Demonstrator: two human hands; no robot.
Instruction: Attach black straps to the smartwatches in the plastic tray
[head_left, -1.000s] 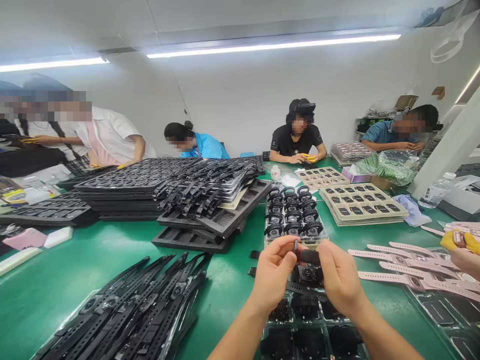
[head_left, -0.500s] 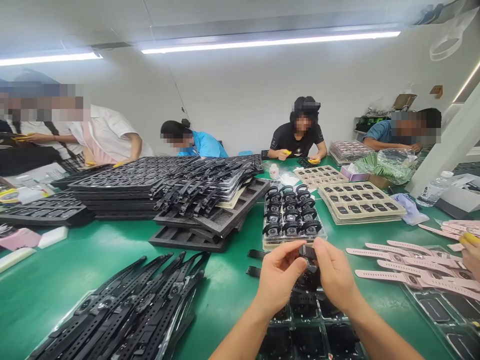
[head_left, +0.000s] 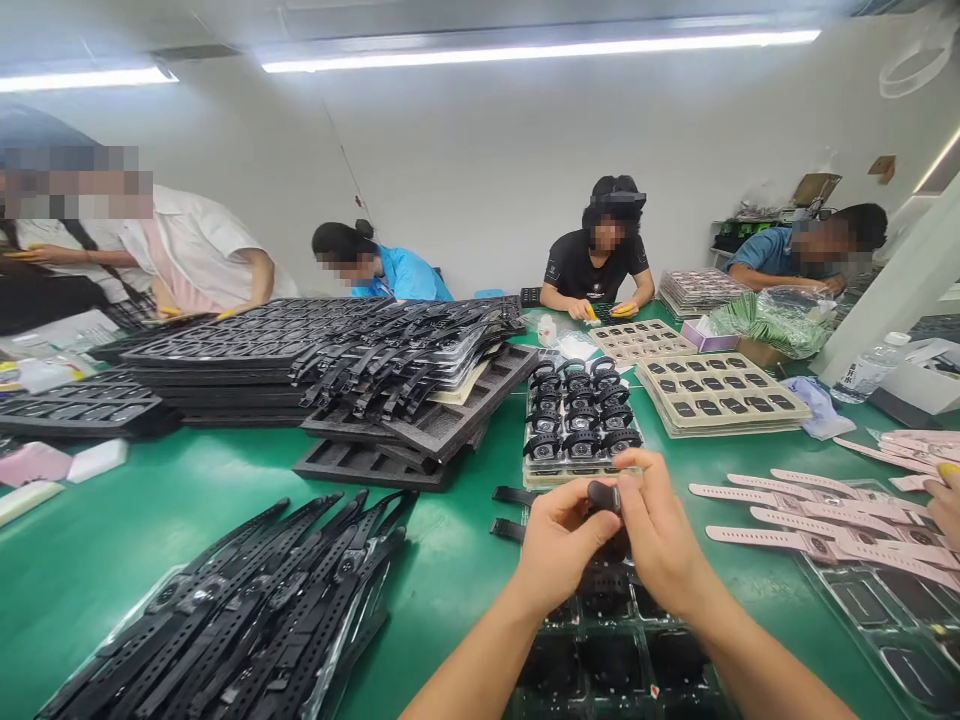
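Note:
My left hand [head_left: 564, 540] pinches a black watch strap [head_left: 604, 496], its rounded end standing up between thumb and fingers. My right hand [head_left: 658, 535] is closed on the same watch strap from the other side. Whatever it joins lower down is mostly hidden by my fingers. Below my hands lies a clear plastic tray [head_left: 574, 635] with black pieces in its compartments. Two strap ends [head_left: 514, 495] stick out left of my left hand. Just beyond my hands, black watches [head_left: 581, 420] with curled straps stand in rows on a stack of trays.
At the left front, black watches [head_left: 262, 600] lie stretched out on a clear tray. Black foam trays [head_left: 225, 360] are piled behind them. Pink-strapped watches [head_left: 832, 515] lie at right, near another person's hand [head_left: 943, 505]. Beige trays [head_left: 724, 390] and a water bottle [head_left: 870, 368] stand farther back.
The strap in my hands has turned, so its rounded end now points up. My right fingers have shifted over it. The view has tilted slightly, and the far co-worker's hands have come lower.

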